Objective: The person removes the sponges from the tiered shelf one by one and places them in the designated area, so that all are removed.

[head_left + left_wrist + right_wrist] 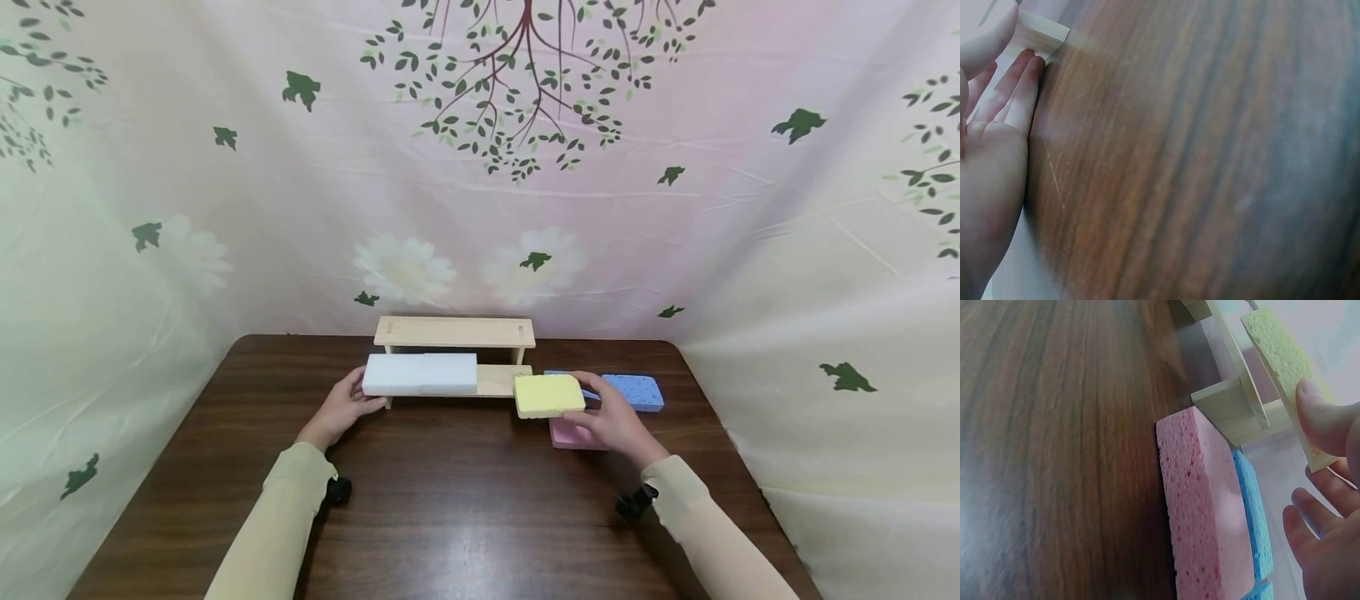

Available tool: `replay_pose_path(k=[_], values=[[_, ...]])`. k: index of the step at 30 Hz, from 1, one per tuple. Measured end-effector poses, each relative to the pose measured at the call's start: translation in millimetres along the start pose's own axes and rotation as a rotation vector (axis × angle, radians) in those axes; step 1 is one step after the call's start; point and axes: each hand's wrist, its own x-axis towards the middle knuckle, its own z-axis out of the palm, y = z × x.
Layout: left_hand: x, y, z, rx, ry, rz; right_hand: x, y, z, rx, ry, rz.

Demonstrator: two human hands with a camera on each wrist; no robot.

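My right hand pinches a yellow sponge between thumb and fingers, over the right end of a two-tier wooden shelf. In the right wrist view, the thumb lies on the face of the yellow sponge, above a pink sponge. Two white foam blocks lie end to end along the lower tier. At their left end rests my left hand, its fingertips right at the block and shelf. In the left wrist view its fingers stretch out nearly straight toward the wood.
Blue sponges lie on the dark wooden table right of the shelf, one partly hidden by my right hand. The upper tier rises behind the white blocks. A printed curtain hangs behind the table and along both sides.
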Motion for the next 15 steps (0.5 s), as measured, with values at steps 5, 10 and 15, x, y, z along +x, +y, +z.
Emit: replay_pose_path(k=[5,10,15], values=[[-1.0,0.7,0.4,0.004,0.003,-0.002,-9.1,5,-5,0.028,-0.009,0.011],[-1.8,2.0,1.2,0.001,0.0,-0.004,-16.9,8,-8,0.016,0.008,-0.003],[-2.3,3.4,1.4,0.001,-0.003,-0.006,-22.3,12,-13,-0.026,0.024,-0.017]])
